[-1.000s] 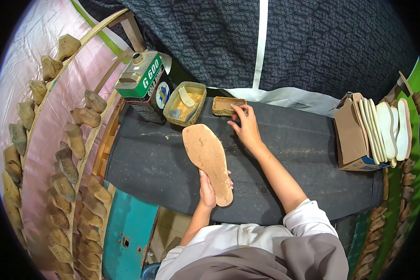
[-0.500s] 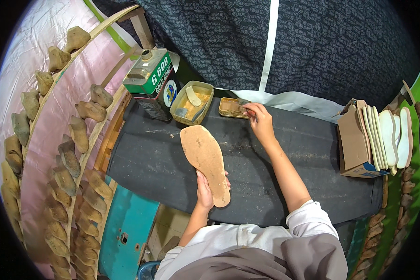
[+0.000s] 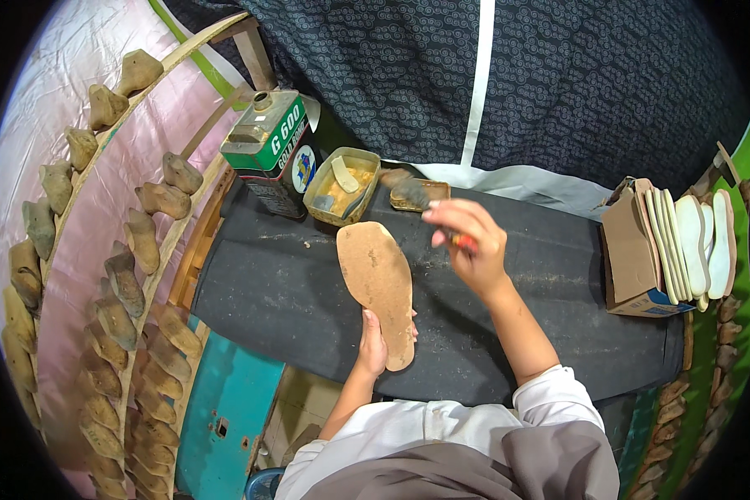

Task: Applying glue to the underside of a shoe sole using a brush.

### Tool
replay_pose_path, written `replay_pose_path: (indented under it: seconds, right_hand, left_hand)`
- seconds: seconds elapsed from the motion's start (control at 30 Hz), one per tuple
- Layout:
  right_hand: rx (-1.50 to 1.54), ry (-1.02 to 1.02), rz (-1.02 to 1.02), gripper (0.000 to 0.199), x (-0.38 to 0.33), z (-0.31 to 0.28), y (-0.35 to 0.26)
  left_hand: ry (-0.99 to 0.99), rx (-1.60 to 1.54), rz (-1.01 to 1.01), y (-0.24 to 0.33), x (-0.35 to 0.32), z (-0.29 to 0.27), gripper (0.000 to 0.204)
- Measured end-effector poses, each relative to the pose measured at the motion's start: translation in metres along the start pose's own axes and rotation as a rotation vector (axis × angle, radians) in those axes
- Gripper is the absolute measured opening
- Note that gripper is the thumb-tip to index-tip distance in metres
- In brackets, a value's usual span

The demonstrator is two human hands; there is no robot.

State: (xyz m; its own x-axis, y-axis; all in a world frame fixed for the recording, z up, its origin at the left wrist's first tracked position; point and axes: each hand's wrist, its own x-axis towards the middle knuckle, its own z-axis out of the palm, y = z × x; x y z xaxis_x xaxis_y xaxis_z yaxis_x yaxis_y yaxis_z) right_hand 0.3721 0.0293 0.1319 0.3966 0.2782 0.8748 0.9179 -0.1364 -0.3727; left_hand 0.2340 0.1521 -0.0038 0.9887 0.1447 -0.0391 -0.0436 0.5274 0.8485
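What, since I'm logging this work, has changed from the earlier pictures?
The right hand has drawn back and slightly right, away from the small tray, gripping a blurred tool with a red part. The left hand, still holding the sole, has shifted slightly right. The can, tub and box stayed put.

In front of you stretches a dark table, its surface marked with pale flecks. Along its far edge, toward your left, stands a green and black metal can; just beside it sits a yellowish tub, then a small tray. A brown cardboard box stands near your right end. A pale crumb lies before the tub.
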Motion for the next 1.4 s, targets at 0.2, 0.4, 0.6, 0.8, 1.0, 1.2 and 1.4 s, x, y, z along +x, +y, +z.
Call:
replay_pose_path:
  seconds: [0.2, 0.4, 0.6, 0.8, 1.0, 1.2, 1.4]
  right_hand:
    - [0.216, -0.182, -0.276, 0.029, -0.003, -0.004, -0.03]
    - [0.208, -0.217, -0.297, 0.034, -0.012, 0.001, -0.028]
    - [0.16, -0.211, -0.275, 0.024, -0.01, -0.013, -0.029]
    - [0.093, -0.207, -0.185, 0.027, -0.018, -0.039, -0.022]
    - [0.154, -0.131, -0.261, 0.025, -0.013, -0.036, -0.03]
    - [0.184, -0.23, -0.409, 0.033, -0.017, -0.023, -0.036]
    - [0.117, -0.239, -0.294, 0.033, -0.026, -0.037, -0.025]
  left_hand:
    - [-0.108, -0.021, 0.078, 0.005, 0.002, 0.01, 0.061]
    - [-0.116, 0.01, 0.122, 0.008, 0.001, 0.014, 0.061]
    - [-0.115, -0.042, 0.106, 0.013, -0.006, 0.015, 0.062]
    - [-0.033, 0.016, 0.07, 0.014, -0.005, 0.009, 0.073]
    - [-0.138, -0.005, 0.111, 0.011, -0.003, 0.012, 0.064]
    - [-0.099, 0.178, 0.181, 0.021, -0.004, 0.029, 0.063]
    - [-0.104, 0.016, 0.141, 0.017, -0.007, 0.008, 0.062]
